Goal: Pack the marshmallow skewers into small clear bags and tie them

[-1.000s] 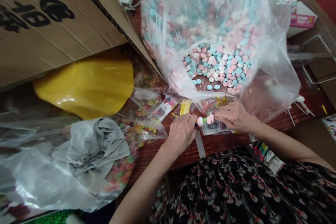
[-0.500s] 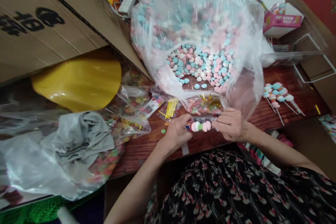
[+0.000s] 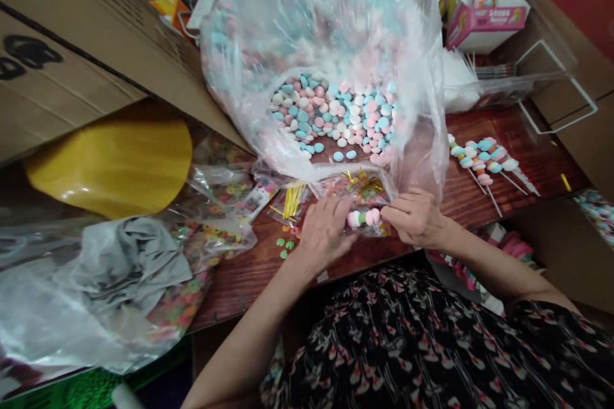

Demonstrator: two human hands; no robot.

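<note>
Between my two hands a short candy skewer [image 3: 364, 218] of pink, white and green pieces lies sideways in what looks like a clear wrapper. My left hand [image 3: 329, 225] is closed over its left end, back of the hand up, fingertips partly hidden. At the right end, my right hand [image 3: 413, 217] pinches with thumb and fingers. Just beyond them is a clear bag [image 3: 330, 186] of coloured rings, with gold twist ties [image 3: 363, 183] on top. Yellow strips [image 3: 290, 201] and several loose green rings [image 3: 286, 244] sit left of my left hand.
A large clear bag [image 3: 316, 25] spills pink, blue and white candies [image 3: 336, 112]. Finished-looking candy skewers [image 3: 487, 156] lie at the right, below a clear tray [image 3: 508, 84] with a pink box [image 3: 499, 19]. Cardboard [image 3: 144, 32], a yellow sheet [image 3: 115, 166] and grey cloth [image 3: 129, 262] occupy the left.
The view has shifted, so the scene sits further left. My left hand has turned flatter and moved over the skewer's left end. More loose rings show beside it.
</note>
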